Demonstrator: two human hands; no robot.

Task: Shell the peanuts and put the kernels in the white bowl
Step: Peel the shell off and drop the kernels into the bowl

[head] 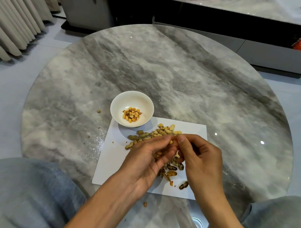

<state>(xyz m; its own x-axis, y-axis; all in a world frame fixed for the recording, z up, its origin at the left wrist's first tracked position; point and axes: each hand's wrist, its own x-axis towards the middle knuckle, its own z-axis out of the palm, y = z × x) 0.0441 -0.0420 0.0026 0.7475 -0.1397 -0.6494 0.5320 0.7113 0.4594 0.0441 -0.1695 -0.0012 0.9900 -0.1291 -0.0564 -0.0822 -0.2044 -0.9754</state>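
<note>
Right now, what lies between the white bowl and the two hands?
In the head view, unshelled peanuts on the white paper fill the stretch between the white bowl and the left hand and right hand.

A round grey marble table [193, 77] carries a white paper [114, 157]. The white bowl [132, 99] rests on the paper's far left corner, overhanging onto the marble. Bits of shell [98, 111] lie left of the bowl; one kernel [145, 204] lies near the table's near edge.

Round marble table [184, 71], perhaps pleated curtains [12, 15]
</note>
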